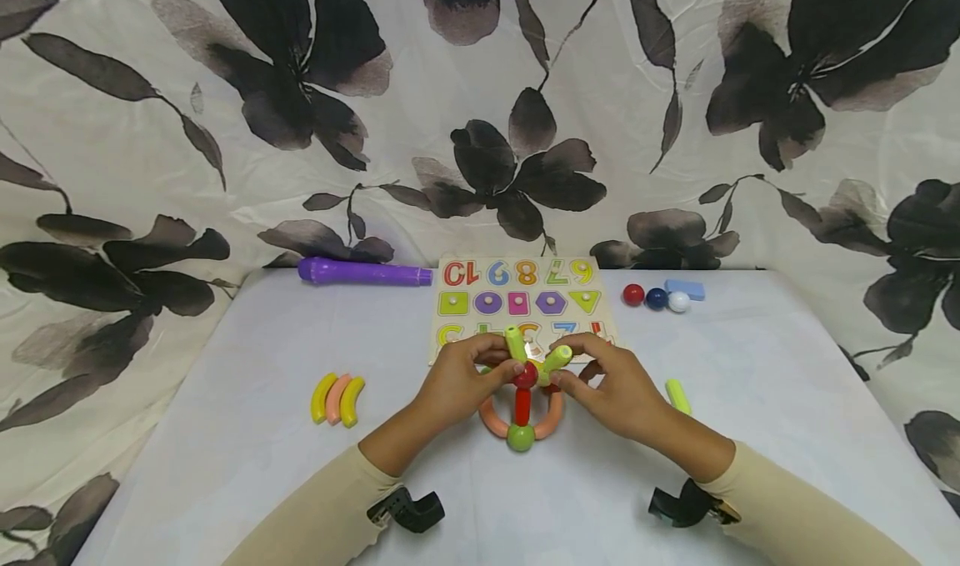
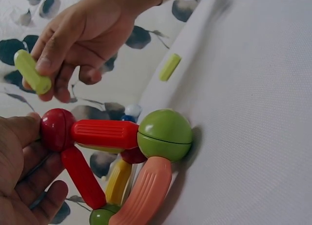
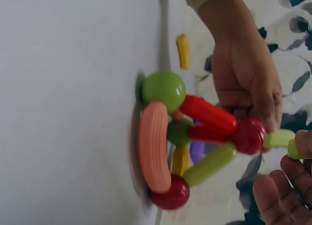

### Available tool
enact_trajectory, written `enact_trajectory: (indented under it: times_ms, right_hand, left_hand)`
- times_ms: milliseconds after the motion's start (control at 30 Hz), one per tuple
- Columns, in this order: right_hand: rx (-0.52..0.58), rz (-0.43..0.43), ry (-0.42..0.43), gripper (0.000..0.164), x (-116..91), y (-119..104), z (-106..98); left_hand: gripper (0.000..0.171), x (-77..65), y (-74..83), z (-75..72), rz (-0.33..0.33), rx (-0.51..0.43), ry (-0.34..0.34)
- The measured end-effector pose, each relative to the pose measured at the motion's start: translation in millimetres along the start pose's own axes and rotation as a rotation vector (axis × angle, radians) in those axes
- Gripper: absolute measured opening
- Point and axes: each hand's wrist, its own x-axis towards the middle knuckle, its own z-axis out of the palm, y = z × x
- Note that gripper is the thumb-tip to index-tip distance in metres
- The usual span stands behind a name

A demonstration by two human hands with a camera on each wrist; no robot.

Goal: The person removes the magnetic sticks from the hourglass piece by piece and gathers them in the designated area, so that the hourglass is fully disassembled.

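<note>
My left hand [image 1: 463, 384] pinches the red ball [image 2: 57, 130] at the top of a magnetic stick-and-ball model. A light-green stick [image 1: 514, 343] stands up from that ball. Red sticks [image 2: 105, 133] and a light-green stick run down from it to green balls [image 2: 165, 136] and a red ball [image 3: 170, 192]. Curved salmon [image 3: 155, 147] and yellow sticks [image 2: 118, 181] join these at the base, on the table. Beside the top ball, my right hand [image 1: 618, 389] pinches a separate light-green stick [image 2: 32, 72] between thumb and fingers.
Curved yellow and salmon sticks [image 1: 337, 399] lie at left. Behind the model is a number-and-shape puzzle board [image 1: 435, 320], with a purple microphone-shaped toy [image 1: 363, 272] beside it. Red, blue and white balls [image 1: 656, 298] lie by a blue block [image 1: 686, 290]. Another light-green stick [image 1: 678, 397] lies at right.
</note>
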Motion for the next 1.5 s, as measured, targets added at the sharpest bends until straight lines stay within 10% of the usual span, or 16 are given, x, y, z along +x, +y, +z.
enact_trajectory:
  times_ms: [633,1000,1500]
  right_hand:
    - [-0.026,0.21,0.051,0.075,-31,43,-69]
    - [-0.24,0.207,0.049,0.067,-53,81,-104]
    - [-0.28,0.31,-0.219,0.062,-74,116,-120]
  left_hand:
    - [0.031,-0.8,0.5,0.1,-0.033,0.037,0.012]
    - [0.029,0.1,-0.2,0.8,-0.034,0.022,0.008]
    - [0.029,0.4,-1.4,1.1,-0.008,0.013,0.0]
